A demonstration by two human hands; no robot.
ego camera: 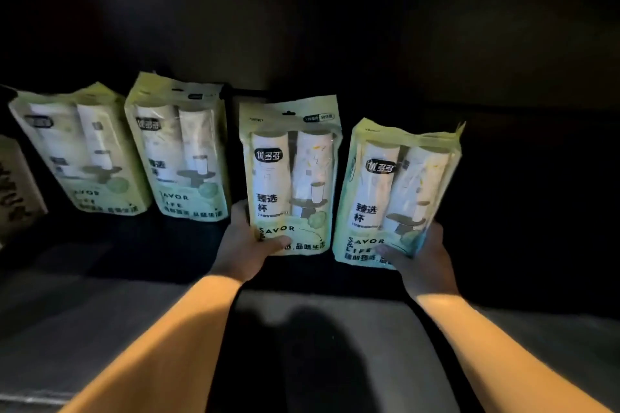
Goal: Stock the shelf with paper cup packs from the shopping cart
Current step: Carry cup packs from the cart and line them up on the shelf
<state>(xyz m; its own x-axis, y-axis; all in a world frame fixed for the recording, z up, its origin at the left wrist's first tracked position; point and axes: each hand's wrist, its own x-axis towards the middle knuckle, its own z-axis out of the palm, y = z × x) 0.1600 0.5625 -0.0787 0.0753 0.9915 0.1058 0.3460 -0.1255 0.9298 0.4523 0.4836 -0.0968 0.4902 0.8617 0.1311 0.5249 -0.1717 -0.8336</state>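
Note:
Both my arms reach into a dark shelf bay. My left hand (246, 241) grips the bottom of a pale green paper cup pack (290, 174), thumb across its front, and the pack stands upright. My right hand (422, 256) grips the bottom of a second pack (396, 194) just to the right, tilted slightly. Two more packs stand on the shelf to the left: one (183, 147) close beside my left-hand pack and one (80, 151) farther left. Each pack shows two stacks of white cups. The shopping cart is out of view.
The shelf board (100, 305) runs grey and dim across the foreground. A brownish box (16, 191) stands at the far left edge. To the right of my right-hand pack the shelf interior is black and I cannot make out anything there.

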